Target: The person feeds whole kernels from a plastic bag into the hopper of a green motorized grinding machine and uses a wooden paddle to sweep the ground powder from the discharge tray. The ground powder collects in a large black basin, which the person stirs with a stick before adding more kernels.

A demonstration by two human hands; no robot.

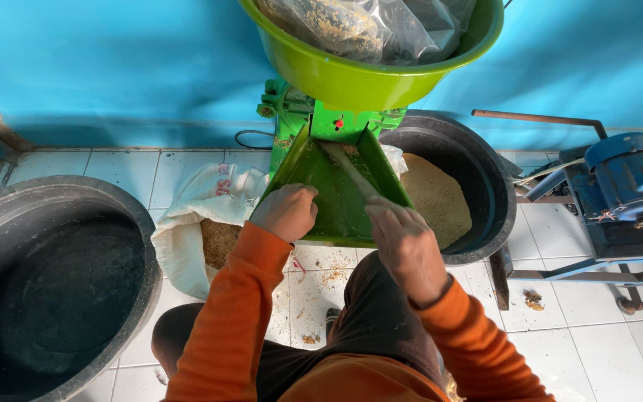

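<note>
A green grinding machine stands against the blue wall, with a green hopper chute sloping toward me. My left hand is closed and rests on the chute's left rim. My right hand grips a wooden stick that reaches up the chute toward the machine's throat. A lime-green basin sits on top of the machine and holds a clear plastic bag with grainy contents.
A large empty black tub is at my left. A white sack of ground meal lies open by the machine. Another black tub of tan meal is behind the chute. A blue motor on a metal frame stands right.
</note>
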